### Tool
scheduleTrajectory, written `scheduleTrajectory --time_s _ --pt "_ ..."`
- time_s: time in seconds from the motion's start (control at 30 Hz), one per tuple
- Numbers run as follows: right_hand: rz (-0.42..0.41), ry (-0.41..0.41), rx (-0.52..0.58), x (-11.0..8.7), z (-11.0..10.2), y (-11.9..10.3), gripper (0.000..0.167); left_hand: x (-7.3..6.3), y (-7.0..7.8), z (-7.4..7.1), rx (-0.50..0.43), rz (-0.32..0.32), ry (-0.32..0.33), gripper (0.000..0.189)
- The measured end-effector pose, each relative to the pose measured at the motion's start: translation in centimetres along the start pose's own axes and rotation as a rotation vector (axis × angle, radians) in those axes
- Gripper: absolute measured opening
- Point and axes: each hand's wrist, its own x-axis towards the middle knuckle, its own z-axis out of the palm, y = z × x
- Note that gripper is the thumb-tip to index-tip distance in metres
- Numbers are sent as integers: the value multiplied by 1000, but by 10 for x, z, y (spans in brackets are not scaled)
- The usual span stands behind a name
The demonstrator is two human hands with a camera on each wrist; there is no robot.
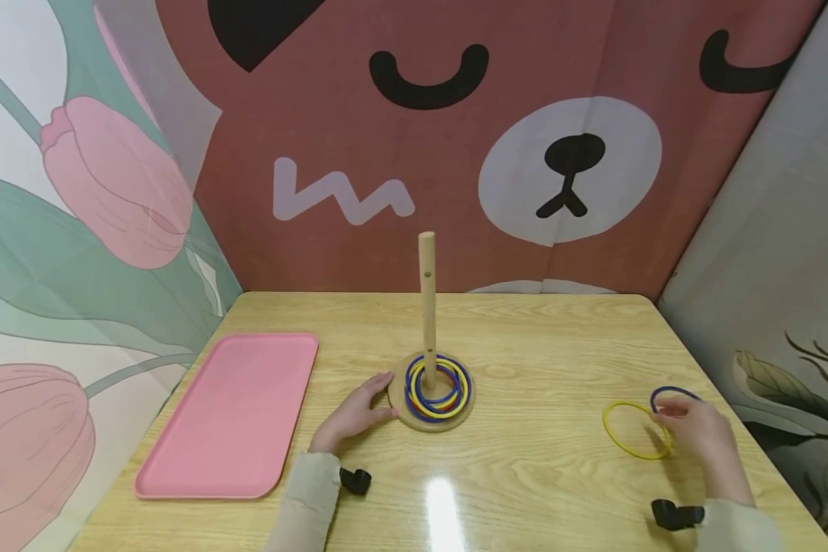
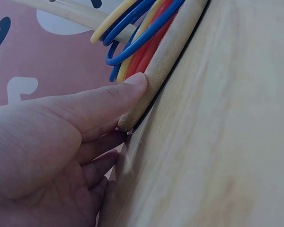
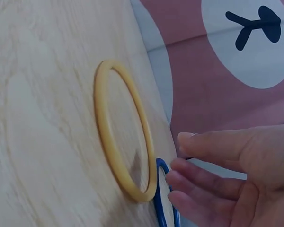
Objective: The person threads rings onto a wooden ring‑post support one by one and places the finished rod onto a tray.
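A wooden post rises from a round wooden base. Blue, yellow and red rings lie stacked around its foot. My left hand touches the left edge of the base; in the left wrist view its thumb rests at the rim, with the other fingers lower down, fairly straight. At the right side of the table my right hand hovers beside a yellow ring and a blue ring. The right wrist view shows its thumb and fingers apart, holding nothing.
On the left of the wooden table lies a pink tray. A printed cloth with a bear face hangs behind the table's back edge. More patterned cloth hangs at both sides. Each wrist wears a small black camera mount.
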Motion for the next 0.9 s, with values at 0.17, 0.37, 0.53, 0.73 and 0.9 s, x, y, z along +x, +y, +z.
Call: scheduleTrajectory --time_s 0.17,0.37,0.53,0.73,0.9 --pt "18 -59 2 2 4 -1 51 -1 0 -1 0 -4 -6 74" --pt "17 62 4 0 7 -5 36 -1 0 0 -11 -14 -9 74" --pt "75 59 2 -1 4 -5 38 1 1 0 -22 -25 -7 74" --pt "83 -3 -5 0 6 -4 49 1 1 0 -19 -29 -7 74" --pt "45 18 -14 2 11 -6 44 2 0 1 -18 -28 -5 74"
